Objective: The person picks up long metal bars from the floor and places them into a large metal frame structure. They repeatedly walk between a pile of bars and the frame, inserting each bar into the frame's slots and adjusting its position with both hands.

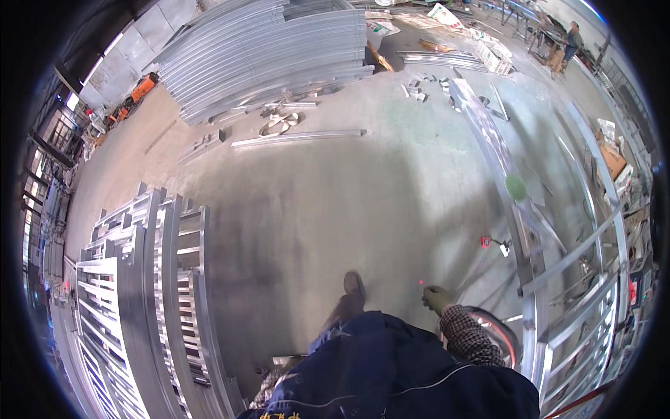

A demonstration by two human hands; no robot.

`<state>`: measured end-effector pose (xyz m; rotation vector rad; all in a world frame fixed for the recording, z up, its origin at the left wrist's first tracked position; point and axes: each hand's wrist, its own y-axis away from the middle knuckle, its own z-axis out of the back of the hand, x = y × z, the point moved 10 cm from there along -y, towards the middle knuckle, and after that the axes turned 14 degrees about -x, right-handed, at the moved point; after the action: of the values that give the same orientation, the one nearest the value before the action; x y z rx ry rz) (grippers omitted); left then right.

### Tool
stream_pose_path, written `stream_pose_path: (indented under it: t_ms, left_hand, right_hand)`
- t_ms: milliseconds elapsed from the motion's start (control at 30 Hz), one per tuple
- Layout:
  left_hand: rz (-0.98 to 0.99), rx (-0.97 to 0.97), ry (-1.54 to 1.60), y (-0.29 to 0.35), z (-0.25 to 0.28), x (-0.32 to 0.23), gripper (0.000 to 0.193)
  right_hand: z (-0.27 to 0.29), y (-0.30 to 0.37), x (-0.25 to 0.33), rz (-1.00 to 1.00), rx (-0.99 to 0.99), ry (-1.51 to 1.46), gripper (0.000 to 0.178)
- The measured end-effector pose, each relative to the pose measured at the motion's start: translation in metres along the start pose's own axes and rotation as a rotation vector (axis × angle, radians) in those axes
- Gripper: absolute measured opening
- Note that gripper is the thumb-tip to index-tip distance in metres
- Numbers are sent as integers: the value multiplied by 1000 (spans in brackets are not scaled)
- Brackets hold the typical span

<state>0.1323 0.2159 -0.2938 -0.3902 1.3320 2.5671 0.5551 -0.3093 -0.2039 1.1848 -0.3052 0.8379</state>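
My right hand (437, 298), in an olive-green glove, hangs beside my body at the lower right. Its fingers are loosely curled, and nothing shows in them. The checked sleeve (469, 336) of that arm runs back to my dark blue jacket (391, 363). A hose with a red stripe (506, 335) curves behind the forearm. Of my left arm only a bit of checked sleeve (265, 391) shows at the lower edge; the hand is hidden. Close to it lies a short pale strip (287, 360). One shoe (354, 283) is ahead of me on the concrete floor.
Stacked metal frames with slats (129, 300) stand at my left. At right, a long metal beam (488, 140) leads to a barred frame (579, 335). A large pile of metal profiles (265, 52) fills the far side. A red tool (486, 241) lies near the beam. A person (573, 40) is far off.
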Motion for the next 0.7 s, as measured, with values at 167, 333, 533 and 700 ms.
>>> stream_pose_path:
  t_ms: [167, 333, 533, 700]
  left_hand:
    - [-257, 75, -298, -63, 66, -269, 41]
    - [-330, -133, -70, -125, 127, -529, 45]
    - [-304, -54, -27, -193, 83, -701, 47]
    - [-223, 149, -110, -197, 33, -780, 48]
  right_hand:
    - [32, -40, -25, -337, -79, -51, 36]
    - [42, -106, -6, -15, -108, 187, 43]
    - [22, -219, 73, 586, 70, 944, 38]
    - [46, -351, 259, 637, -10, 982, 37]
